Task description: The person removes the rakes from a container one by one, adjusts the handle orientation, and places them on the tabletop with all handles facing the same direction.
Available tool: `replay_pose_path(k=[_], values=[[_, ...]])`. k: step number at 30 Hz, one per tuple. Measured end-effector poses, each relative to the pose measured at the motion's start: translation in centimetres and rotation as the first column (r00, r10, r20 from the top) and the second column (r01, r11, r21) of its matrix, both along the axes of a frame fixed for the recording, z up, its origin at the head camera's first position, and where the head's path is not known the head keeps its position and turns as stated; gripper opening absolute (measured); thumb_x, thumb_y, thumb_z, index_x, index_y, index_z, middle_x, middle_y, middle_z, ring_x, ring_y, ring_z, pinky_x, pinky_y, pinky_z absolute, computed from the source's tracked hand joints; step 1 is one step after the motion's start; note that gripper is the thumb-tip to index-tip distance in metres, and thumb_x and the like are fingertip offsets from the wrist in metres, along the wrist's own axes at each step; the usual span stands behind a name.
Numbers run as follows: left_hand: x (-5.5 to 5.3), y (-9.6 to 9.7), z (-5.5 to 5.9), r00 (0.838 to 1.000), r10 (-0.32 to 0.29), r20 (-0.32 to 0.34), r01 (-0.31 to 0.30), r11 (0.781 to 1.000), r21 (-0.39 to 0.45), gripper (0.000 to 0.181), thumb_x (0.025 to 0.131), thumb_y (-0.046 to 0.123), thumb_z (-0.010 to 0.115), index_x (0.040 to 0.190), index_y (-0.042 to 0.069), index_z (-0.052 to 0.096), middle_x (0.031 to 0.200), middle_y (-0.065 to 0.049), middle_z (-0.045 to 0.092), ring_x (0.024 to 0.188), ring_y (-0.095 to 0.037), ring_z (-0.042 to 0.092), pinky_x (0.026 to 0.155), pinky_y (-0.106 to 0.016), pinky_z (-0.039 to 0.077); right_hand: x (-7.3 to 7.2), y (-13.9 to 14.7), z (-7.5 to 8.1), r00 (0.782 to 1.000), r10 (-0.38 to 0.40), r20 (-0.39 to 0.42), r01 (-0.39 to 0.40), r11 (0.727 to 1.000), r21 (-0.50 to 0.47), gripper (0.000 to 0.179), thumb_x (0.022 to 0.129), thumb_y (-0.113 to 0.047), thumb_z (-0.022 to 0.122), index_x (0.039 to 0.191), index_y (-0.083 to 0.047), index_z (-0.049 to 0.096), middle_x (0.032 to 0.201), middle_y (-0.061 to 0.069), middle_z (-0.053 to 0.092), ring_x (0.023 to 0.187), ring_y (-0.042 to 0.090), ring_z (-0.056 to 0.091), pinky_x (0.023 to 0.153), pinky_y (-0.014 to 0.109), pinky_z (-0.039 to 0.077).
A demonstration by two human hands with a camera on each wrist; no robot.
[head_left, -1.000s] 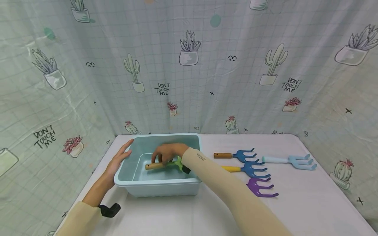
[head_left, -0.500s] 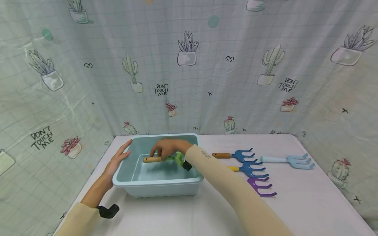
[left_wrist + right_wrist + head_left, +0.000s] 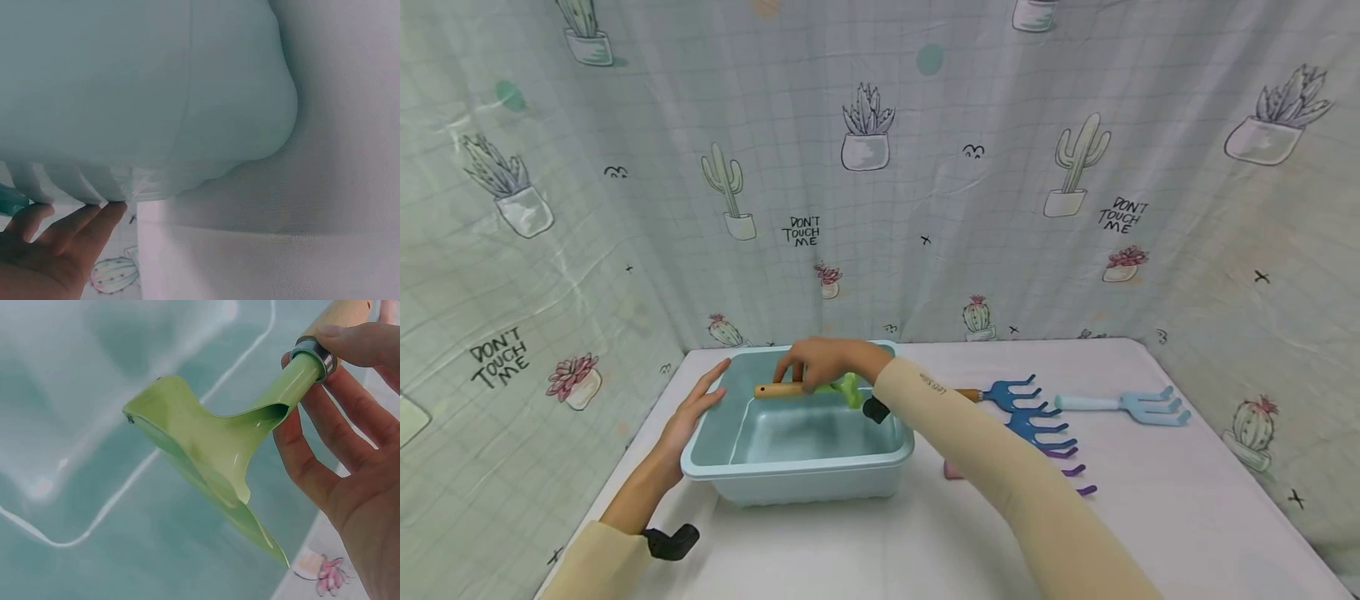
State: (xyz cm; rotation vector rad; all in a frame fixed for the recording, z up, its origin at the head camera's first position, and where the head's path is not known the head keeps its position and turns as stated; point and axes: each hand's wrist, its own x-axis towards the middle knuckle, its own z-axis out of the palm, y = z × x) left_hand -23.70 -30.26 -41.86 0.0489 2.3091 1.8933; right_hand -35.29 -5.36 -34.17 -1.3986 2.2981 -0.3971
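My right hand [image 3: 822,361] grips a small garden hand tool above the inside of the pale blue plastic bin [image 3: 797,487]. In the right wrist view, the hand tool's broad, curved green metal head [image 3: 200,444] points down over the bin's bottom. Thumb and fingers close around the metal collar [image 3: 312,356], where the green neck meets the pale wooden handle [image 3: 775,389]. Against the bin's left wall rests my left hand [image 3: 687,415], its fingers stretched along the outside. In the left wrist view, fingertips [image 3: 115,209] touch the ribbed wall under the rim.
Right of the bin, several garden hand rakes lie on the white table [image 3: 1150,517]: blue ones [image 3: 1015,394], a purple one [image 3: 1071,471] partly behind the right sleeve, and a light blue one [image 3: 1123,406] farther right. A printed curtain [image 3: 940,217] hangs behind.
My right hand has lifted the green-headed hand tool off the bin's bottom and moved it upward. The left hand stays against the bin's wall. The head view has shifted slightly.
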Motion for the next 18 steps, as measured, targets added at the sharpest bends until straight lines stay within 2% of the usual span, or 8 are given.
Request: replay_pose_path(k=[7,13,18], values=[[0.2,0.1,0.0,1.000,0.005,0.010,-0.005,1.000,0.002,0.061,0.113,0.043,0.033,0.166,0.041,0.004,0.176,0.000,-0.008,0.162,-0.040,0.002,0.124,-0.068,0.016,0.6,0.3,2.1,0.998,0.013,-0.055,-0.015,0.999,-0.034,0.050,0.090,0.001,0.066,0.137,-0.017,0.068,0.126,0.008,0.073,0.115,0.018,0.067,0.093,0.027,0.052],[0.2,0.1,-0.1,1.000,0.018,0.012,-0.018,1.000,-0.024,0.061,0.112,0.045,0.033,0.166,0.042,0.004,0.176,0.000,-0.009,0.161,-0.042,0.004,0.122,-0.069,0.020,0.8,1.3,3.8,0.998,0.013,-0.057,-0.016,0.999,-0.048,0.050,0.090,0.000,0.068,0.137,-0.015,0.067,0.127,0.009,0.073,0.114,0.019,0.067,0.089,0.026,0.053],[0.1,0.0,-0.1,1.000,0.017,0.010,-0.017,1.000,-0.020,0.062,0.112,0.048,0.034,0.166,0.043,0.004,0.176,0.000,-0.008,0.161,-0.043,0.004,0.122,-0.068,0.021,1.1,2.5,5.3,0.994,0.019,-0.106,-0.023,0.999,-0.040,0.047,0.092,-0.001,0.067,0.137,-0.015,0.067,0.125,0.008,0.074,0.113,0.019,0.068,0.092,0.027,0.053]])
